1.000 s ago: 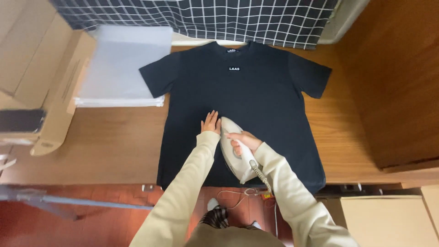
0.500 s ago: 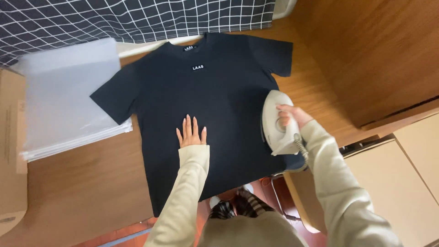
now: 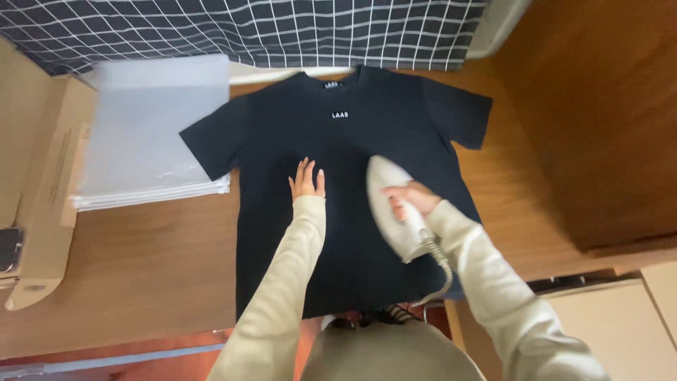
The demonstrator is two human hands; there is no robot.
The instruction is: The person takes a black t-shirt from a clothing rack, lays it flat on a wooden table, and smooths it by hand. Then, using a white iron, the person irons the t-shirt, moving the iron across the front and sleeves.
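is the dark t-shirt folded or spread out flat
Spread flat: the t-shirt lies open on the wooden table, both sleeves out, front up.

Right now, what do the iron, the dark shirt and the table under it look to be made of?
The iron looks like white moulded plastic: smooth, faintly glossy shell. The T-shirt seems a soft matte knit, probably cotton: it lies limp and flat. The table looks like wood or wood veneer, warm brown with faint grain; which one can't be told.

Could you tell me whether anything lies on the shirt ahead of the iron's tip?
Nothing visible does. The white iron, held by the right hand, points up the dark T-shirt over bare cloth. The left hand lies flat beside it, apart from the iron.
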